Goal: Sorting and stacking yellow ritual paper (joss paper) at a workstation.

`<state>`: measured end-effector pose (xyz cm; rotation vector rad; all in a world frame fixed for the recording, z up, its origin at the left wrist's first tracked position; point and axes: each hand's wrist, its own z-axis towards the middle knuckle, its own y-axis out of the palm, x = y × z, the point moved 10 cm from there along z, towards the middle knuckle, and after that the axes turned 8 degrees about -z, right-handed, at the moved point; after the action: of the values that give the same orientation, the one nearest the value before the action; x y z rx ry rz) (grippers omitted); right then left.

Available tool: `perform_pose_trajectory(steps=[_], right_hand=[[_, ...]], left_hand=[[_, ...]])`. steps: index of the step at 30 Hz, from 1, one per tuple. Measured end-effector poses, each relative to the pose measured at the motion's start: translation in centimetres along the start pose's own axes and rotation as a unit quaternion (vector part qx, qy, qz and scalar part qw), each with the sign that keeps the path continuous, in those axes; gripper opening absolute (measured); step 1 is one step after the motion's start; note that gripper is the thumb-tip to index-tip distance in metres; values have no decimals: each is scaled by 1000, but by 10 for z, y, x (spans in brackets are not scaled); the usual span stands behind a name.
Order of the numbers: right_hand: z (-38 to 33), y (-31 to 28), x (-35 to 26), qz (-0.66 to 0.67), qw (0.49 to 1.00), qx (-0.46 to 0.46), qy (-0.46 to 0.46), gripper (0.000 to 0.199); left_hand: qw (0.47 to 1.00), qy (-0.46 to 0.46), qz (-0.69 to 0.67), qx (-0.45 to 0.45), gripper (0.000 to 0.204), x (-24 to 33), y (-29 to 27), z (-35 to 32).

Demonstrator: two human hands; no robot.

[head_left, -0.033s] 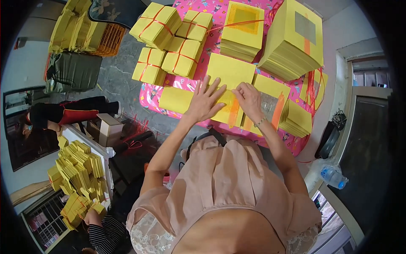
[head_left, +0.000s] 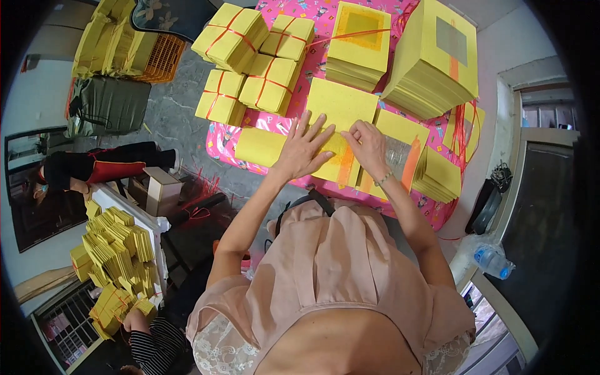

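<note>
My left hand [head_left: 305,150] lies flat with its fingers spread on a low pile of yellow paper sheets [head_left: 340,103] at the near edge of a table covered in pink patterned cloth [head_left: 220,145]. Just to its right, my right hand [head_left: 370,149] has its fingers curled and pinches the edge of the top yellow sheet. An orange strip [head_left: 345,164] runs across the paper between my wrists. A bracelet sits on my right wrist.
Yellow bundles tied with red string [head_left: 269,81] and taller yellow stacks [head_left: 437,56] fill the far table. At lower left, another person's hand [head_left: 134,320] works among more yellow bundles [head_left: 115,250]. A water bottle [head_left: 494,259] lies at the right. An orange crate [head_left: 164,59] stands on the floor.
</note>
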<state>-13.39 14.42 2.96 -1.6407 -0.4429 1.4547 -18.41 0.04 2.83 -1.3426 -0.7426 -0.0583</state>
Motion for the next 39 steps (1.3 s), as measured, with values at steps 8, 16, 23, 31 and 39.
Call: perform_pose_trajectory(steps=[8,16,23,31,39], right_hand=[[2,-5,4,4,998,58,-32,22],[-10,-6,28,99,993,60,3,16],[-11,-7,23,51,998,26,-16,22],[-8,-16,-11,-247,947,75,-193,46],[-12,-39,-38,-231,916,152,-292,29]], left_hand=[[999,15,-42,6,65,-11,6,0],[996,-30,-81,-30,66,-33,10,-6],[993,-16,-116,0,63,-33,4,-4],[938,-111,-178,276,42,-15,-41,-5],[696,-277,-562,350,68,-34,23,10]])
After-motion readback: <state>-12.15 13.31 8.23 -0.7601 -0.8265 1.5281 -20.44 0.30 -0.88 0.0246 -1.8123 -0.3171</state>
